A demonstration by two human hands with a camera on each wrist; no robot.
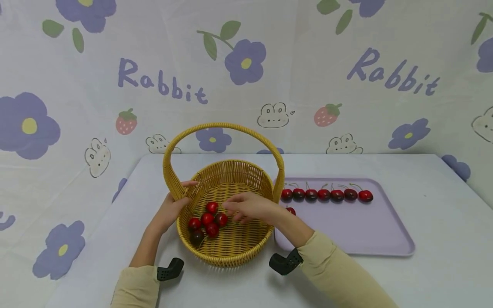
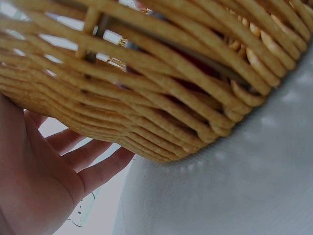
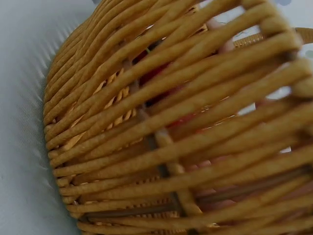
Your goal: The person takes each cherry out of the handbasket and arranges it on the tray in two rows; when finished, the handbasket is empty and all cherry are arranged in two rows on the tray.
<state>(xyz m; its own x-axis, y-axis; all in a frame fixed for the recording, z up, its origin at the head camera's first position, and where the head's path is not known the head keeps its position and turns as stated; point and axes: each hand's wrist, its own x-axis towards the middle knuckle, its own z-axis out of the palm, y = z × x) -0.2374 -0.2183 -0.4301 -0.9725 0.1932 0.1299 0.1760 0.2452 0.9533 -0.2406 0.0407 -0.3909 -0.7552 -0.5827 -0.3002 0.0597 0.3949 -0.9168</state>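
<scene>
A yellow woven basket (image 1: 227, 256) with a tall arched handle stands on the table. Several red cherries (image 1: 207, 218) lie in its left half, one of them darker. My left hand (image 1: 169, 209) grips the basket's left side at the foot of the handle; the left wrist view shows its fingers (image 2: 105, 169) against the outside of the weave. Inside the basket, just right of the cherries, hovers my right hand (image 1: 250, 207), fingers loosely bent and no cherry visible in them. In the right wrist view the basket wall (image 3: 146, 122) hides most of that hand.
To the right lies a lilac tray (image 1: 346, 231), partly behind the basket and right forearm. Along its far side runs a row of several stemmed cherries (image 1: 324, 195); another cherry (image 1: 291, 211) sits nearer, partly covered. A patterned cloth (image 1: 300, 64) hangs behind the white table (image 1: 435, 205).
</scene>
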